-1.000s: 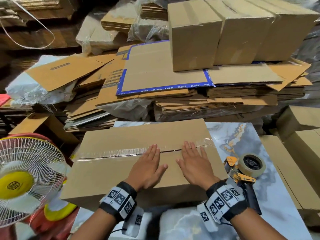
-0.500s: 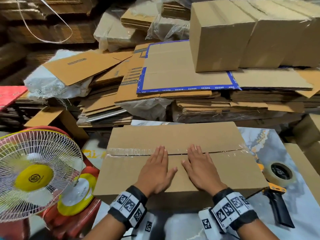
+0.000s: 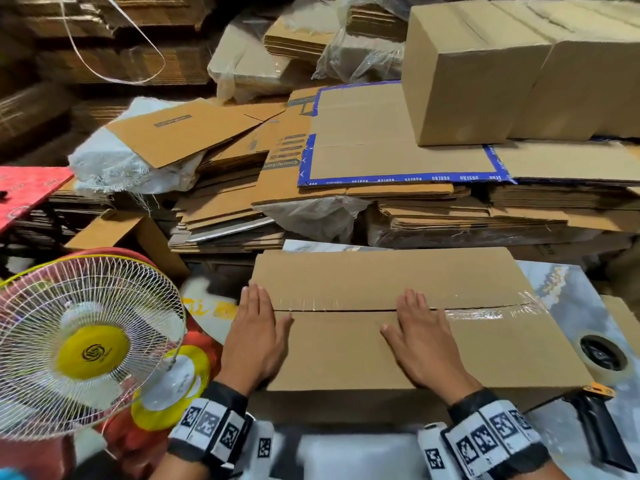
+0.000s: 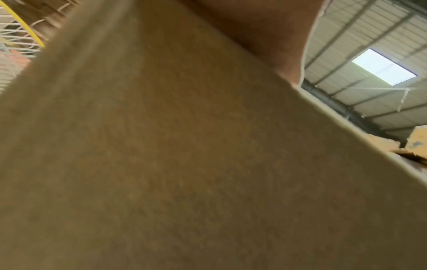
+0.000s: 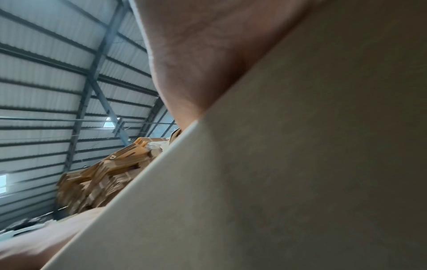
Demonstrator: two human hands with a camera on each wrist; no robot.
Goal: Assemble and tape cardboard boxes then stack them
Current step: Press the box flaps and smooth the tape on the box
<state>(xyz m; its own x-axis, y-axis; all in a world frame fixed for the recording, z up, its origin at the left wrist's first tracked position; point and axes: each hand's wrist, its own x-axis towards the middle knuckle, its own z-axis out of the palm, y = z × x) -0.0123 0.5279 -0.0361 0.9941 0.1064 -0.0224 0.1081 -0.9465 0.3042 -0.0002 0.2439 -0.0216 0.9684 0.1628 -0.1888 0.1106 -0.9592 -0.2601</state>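
One box (image 3: 398, 334) lies on the table (image 3: 568, 289), its seam covered by clear tape (image 3: 485, 311). Two hands press flat on it with fingers straight: left hand (image 3: 254, 337) at its left end, right hand (image 3: 424, 341) mid-seam. One tape gun (image 3: 602, 382) sits right of the box, one fan (image 3: 86, 344) left.

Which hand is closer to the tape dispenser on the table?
Right. The right hand lies flat on the box, on the side of the tape dispenser; the left hand is at the box's far left end.

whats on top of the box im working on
Both hands lie flat on the cardboard box: left hand, right hand. Clear tape runs along its centre seam. The inside is hidden.
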